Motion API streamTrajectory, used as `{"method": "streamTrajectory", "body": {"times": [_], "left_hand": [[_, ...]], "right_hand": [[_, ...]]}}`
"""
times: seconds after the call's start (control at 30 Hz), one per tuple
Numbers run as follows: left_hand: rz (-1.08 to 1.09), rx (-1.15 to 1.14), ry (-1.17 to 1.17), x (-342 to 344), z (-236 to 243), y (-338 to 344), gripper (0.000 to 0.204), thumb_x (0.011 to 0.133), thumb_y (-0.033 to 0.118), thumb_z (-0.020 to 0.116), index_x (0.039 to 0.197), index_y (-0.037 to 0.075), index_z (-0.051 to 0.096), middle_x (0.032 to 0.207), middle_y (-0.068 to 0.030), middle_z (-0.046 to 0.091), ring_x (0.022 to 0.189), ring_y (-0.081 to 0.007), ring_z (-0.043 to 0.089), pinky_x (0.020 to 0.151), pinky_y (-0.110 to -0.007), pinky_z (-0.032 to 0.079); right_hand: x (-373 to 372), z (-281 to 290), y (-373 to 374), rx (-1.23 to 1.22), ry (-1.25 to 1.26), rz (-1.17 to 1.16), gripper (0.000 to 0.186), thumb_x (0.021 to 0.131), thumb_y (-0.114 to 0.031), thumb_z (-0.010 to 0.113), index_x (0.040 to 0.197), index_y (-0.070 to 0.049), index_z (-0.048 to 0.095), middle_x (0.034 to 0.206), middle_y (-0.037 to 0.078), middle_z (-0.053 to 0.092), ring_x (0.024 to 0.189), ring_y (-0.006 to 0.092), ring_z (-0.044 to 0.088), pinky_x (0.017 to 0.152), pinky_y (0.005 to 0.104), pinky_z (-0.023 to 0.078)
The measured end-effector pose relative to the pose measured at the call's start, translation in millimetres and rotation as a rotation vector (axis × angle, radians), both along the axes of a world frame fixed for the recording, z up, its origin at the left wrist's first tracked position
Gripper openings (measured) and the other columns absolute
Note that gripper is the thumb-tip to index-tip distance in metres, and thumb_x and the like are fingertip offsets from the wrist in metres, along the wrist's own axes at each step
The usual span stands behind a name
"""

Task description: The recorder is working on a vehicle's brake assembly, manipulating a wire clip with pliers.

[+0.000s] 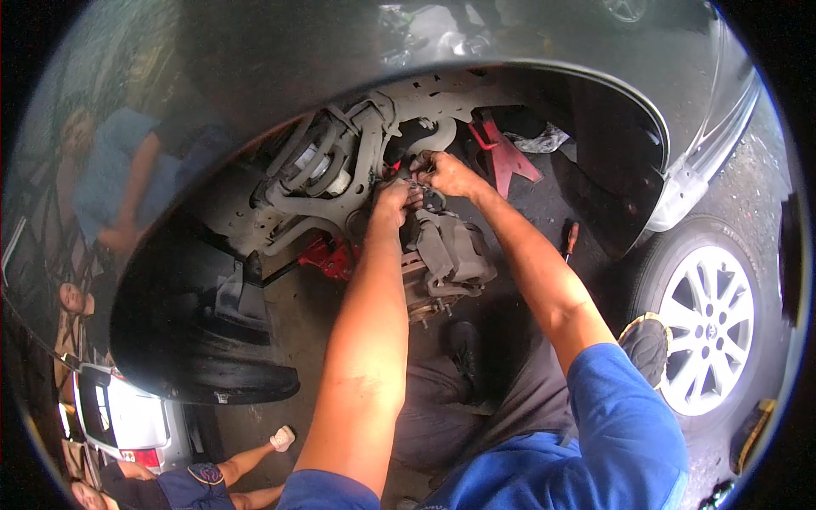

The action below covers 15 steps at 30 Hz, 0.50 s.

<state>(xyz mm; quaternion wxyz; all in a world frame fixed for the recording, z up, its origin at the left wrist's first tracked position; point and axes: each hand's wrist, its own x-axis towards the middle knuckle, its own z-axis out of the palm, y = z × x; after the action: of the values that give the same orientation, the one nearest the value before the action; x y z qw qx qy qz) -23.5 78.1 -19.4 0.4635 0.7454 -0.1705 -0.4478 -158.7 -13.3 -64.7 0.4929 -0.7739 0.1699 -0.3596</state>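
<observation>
Both my arms reach into a car's open wheel well. My left hand is closed, its fingers curled around something small and dark at the top of the wheel hub assembly. Close beside it, my right hand pinches at the same spot, fingertips together. What either hand holds is too small and too covered to make out. Just below the hands sits the grey brake caliper, with the brake disc edge and wheel studs showing. A coil spring and a suspension arm lie to the left.
A red jack stand stands behind my right hand, a red jack left of the hub. A screwdriver with an orange handle is at the right. The removed wheel is farther right. Another person's leg shows at lower left.
</observation>
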Motion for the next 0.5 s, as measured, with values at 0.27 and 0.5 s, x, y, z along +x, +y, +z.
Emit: {"method": "streamTrajectory", "body": {"times": [0.27,0.5], "left_hand": [[0.026,-0.014,-0.014,-2,0,2,0.022,0.104,0.017,0.043,0.105,0.003,0.060,0.086,-0.0084,0.066,0.076,-0.0224,0.068,0.068,-0.036,0.060],[0.045,-0.039,0.014,4,-8,-6,0.016,0.102,0.021,0.050,0.101,0.010,0.061,0.082,-0.0028,0.064,0.069,-0.0169,0.066,0.058,-0.033,0.056]], "right_hand": [[-3,3,4,0.044,0.089,-0.013,0.030,0.081,-0.012,0.068,0.106,0.003,0.068,0.098,0.024,0.072,0.094,0.0363,0.070,0.086,0.0426,0.053],[-6,4,12,-0.042,-0.070,-0.070,0.027,0.082,-0.007,0.070,0.105,0.006,0.066,0.097,0.025,0.071,0.090,0.0321,0.072,0.082,0.0418,0.054]]}}
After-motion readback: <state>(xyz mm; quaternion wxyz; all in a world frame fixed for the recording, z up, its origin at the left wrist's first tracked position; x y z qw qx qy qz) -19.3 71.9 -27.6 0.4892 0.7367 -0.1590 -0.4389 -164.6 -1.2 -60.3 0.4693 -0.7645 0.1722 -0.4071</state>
